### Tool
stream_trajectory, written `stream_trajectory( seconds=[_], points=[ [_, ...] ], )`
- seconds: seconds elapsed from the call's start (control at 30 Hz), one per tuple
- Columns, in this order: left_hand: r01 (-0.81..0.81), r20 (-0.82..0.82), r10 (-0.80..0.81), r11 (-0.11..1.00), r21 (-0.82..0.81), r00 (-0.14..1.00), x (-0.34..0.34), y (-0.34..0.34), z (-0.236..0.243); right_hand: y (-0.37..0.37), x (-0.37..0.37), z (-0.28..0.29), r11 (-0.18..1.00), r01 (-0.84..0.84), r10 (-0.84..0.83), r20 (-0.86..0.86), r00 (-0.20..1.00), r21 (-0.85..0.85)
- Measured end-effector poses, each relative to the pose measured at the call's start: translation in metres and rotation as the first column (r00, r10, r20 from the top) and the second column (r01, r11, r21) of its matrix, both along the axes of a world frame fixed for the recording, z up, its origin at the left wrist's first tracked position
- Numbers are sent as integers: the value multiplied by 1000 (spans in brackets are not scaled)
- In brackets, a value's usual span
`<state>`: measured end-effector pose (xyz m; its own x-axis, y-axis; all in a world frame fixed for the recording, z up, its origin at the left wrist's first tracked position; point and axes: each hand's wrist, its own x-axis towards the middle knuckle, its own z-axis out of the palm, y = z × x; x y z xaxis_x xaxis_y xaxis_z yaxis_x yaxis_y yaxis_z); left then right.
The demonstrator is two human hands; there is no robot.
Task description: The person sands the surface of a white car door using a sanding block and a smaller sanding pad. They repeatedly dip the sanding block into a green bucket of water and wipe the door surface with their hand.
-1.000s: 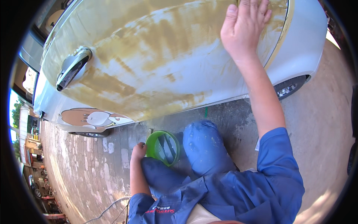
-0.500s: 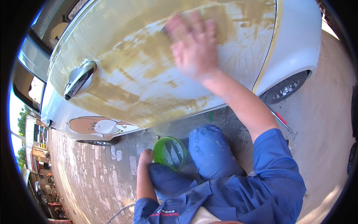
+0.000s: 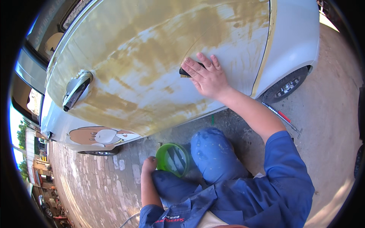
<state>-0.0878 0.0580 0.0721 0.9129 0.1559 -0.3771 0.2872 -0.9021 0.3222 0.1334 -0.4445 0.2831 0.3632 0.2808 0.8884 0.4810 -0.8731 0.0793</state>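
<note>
My right hand [image 3: 207, 78] lies over a black sanding block [image 3: 185, 71], fingers extended and pressing it against the car door [image 3: 152, 79]. A thin tan edge, like sandpaper, shows under the block. Yellowish-brown slurry is smeared across the white panel, with paler streaks around my hand. My left hand [image 3: 149, 163] is low beside the green bucket [image 3: 159, 159], near my left knee. Its fingers look curled, and whatever they may hold is hidden. Inside the bucket are water and dark strip-like shapes or reflections.
A door handle [image 3: 78, 89] sticks out from the panel at left. The car's wheel [image 3: 287, 85] stands at right, with a red-and-silver long tool [image 3: 283, 117] on the ground nearby. Brick paving [image 3: 99, 178] spreads at left. A cartoon picture [image 3: 97, 136] decorates the lower bodywork.
My right hand has moved down and slightly right across the door with the sanding block. The view has shifted slightly. My left hand stays beside the bucket.
</note>
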Motion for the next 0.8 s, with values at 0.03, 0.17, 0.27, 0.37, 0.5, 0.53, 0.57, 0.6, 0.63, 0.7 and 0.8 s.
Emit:
stream_trajectory(
  seconds=[0.03, 0.17, 0.27, 0.37, 0.5, 0.53, 0.57, 0.6, 0.63, 0.7, 0.8],
  points=[
    [-33, -12, 34, 998, 44, 999, 0, 0, 0, -17, 3, 4, 997, 33, -31, 34, 999, -76],
    [-84, 63, 83, 996, 15, 995, -7, 4, 1, -74, 21, 38, 965, 146, -160, 44, 986, 218],
    [-108, 32, 108, 994, -3, 994, -8, 5, 2, -49, 24, 33, 819, 62, -161, 125, 979, 571],
    [-89, 10, 89, 996, 30, 996, -5, 4, 3, -14, 12, 12, 945, -6, -32, 110, 993, 327],
    [-56, 7, 56, 996, 64, 998, -2, 2, 1, -61, 17, 10, 995, 92, -88, 79, 993, -48],
    [-54, 6, 54, 996, 69, 999, -2, 2, 1, -75, 22, 19, 983, 112, -113, -1, 994, 149],
    [-82, -30, 85, 991, 102, 996, -3, 2, 1, -86, 28, 22, 978, 101, -111, 45, 993, 185],
    [-71, 4, 71, 996, 52, 997, -2, 2, 0, -85, 29, 25, 957, 91, -118, 84, 989, 276],
    [-83, 8, 83, 996, 34, 997, -3, 2, 0, -83, 30, 28, 927, 81, -133, 120, 984, 367],
    [-93, 16, 93, 996, 17, 996, -2, 2, -1, -63, 25, 38, 841, 94, -203, 149, 968, 533],
    [-78, -5, 79, 996, 54, 997, -2, 1, -1, -23, -4, 6, 995, -88, 91, -55, 994, 54]
  ],
)
